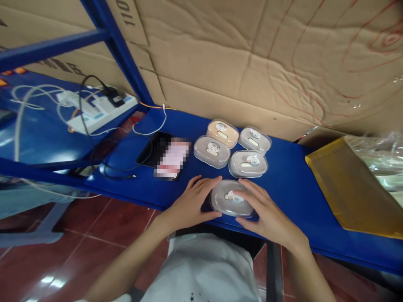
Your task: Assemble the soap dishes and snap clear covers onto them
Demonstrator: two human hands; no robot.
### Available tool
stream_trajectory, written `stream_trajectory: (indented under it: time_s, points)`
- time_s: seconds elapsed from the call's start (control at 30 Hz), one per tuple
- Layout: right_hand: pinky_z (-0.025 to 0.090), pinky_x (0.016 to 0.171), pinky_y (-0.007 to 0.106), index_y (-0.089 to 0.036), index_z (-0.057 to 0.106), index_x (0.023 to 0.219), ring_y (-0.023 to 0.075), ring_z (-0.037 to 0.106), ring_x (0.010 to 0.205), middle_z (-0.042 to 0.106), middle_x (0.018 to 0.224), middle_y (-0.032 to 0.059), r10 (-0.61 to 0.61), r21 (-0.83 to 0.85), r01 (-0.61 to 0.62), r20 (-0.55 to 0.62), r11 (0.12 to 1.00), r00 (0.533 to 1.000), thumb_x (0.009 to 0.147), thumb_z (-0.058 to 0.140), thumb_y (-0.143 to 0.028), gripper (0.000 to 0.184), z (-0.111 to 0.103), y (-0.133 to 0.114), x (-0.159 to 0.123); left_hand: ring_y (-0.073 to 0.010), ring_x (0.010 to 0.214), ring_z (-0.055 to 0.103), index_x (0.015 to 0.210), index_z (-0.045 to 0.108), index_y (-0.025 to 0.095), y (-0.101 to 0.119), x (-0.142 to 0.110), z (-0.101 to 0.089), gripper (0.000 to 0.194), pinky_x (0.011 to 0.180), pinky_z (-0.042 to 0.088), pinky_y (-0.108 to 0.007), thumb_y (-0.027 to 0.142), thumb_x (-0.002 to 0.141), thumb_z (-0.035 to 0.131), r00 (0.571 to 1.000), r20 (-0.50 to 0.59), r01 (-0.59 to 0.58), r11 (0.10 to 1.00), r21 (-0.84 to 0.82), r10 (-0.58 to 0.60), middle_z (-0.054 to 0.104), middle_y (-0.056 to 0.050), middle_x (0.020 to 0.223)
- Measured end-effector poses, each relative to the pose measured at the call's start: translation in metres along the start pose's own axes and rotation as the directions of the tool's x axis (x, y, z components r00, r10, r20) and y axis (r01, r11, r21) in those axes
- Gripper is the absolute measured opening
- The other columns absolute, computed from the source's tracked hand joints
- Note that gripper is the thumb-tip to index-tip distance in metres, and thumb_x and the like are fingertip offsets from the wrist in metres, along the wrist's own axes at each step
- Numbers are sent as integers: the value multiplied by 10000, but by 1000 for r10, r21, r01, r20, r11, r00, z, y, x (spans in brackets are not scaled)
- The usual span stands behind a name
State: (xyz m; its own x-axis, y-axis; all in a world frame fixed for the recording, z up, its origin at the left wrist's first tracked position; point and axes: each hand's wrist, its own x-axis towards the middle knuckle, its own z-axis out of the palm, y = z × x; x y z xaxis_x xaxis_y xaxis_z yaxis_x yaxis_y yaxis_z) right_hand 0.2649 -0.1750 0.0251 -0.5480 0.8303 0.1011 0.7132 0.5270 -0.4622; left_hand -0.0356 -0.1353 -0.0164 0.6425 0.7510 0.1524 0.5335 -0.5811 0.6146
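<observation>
Cupping a gray box point(225, 204), my left hand point(191, 203) and right hand point(267, 214) are gripping its ends at the edge of the surface point(289, 172).

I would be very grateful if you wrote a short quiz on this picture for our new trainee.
1. Count: how many other boxes lie beyond the box between the left hand and the right hand?
2. True or false: in the picture, the phone lies to the left of every box.
3. Multiple choice: one of the other boxes differs in colour from the rest. Which colour is it?
A) green
B) peach
C) black

Key: 1. Four. 2. True. 3. B.
</observation>
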Motion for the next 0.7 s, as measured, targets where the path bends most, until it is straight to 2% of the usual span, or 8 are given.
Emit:
stream_trajectory:
  time_s: [0.2, 0.37, 0.47, 0.6, 0.7]
  points:
    - [496, 1263, 638, -365, 480, 1639, 359, 385, 1653, 378, 1798, 69, -19, 3, 19, -3, 1000, 1000, 1024, 720, -385, 660, 9, -4, 5, -351, 1545, 525, 1746, 256, 335, -2, -1, -2, 985, 1345, 291, -622, 548, 970, 823, 1000, 2, -15, 1000, -21, 15, 520, -111, 1707]
    - [462, 1276, 661, -316, 458, 1643, 378, 358, 1658, 403, 1771, 123, -37, -9, 36, -105, 999, 994, 1016, 716, -408, 685, 27, -1, 5, -343, 1541, 530, 1732, 299, 324, -4, 0, -1, 902, 1345, 288, -607, 577, 1006, 772, 999, -6, -37, 999, -31, 37, 538, -111, 1692]
    - [463, 1270, 662, -293, 476, 1623, 380, 370, 1650, 419, 1754, 150, -57, -46, 52, -118, 998, 991, 1034, 699, -441, 647, 32, 1, 4, -339, 1552, 518, 1722, 302, 318, -3, 1, 0, 888, 1342, 287, -605, 602, 1013, 754, 999, 0, -40, 999, -30, 40, 523, -114, 1704]
    - [455, 1280, 644, -283, 480, 1631, 369, 350, 1664, 392, 1777, 150, -71, -78, 67, -43, 995, 997, 1049, 689, -519, 662, 23, 0, 4, -343, 1558, 512, 1722, 305, 315, -2, 1, -1, 887, 1345, 286, -616, 586, 1011, 762, 1000, 6, -30, 999, -21, 30, 517, -116, 1709]
    - [454, 1287, 611, -314, 427, 1684, 351, 385, 1650, 387, 1790, 123, -127, -66, 129, 30, 989, 991, 1031, 697, -595, 760, 2, 4, 7, -358, 1564, 506, 1738, 289, 316, -1, 0, -1, 922, 1344, 297, -630, 525, 996, 794, 1000, -3, -22, 1000, 3, 22, 508, -130, 1712]
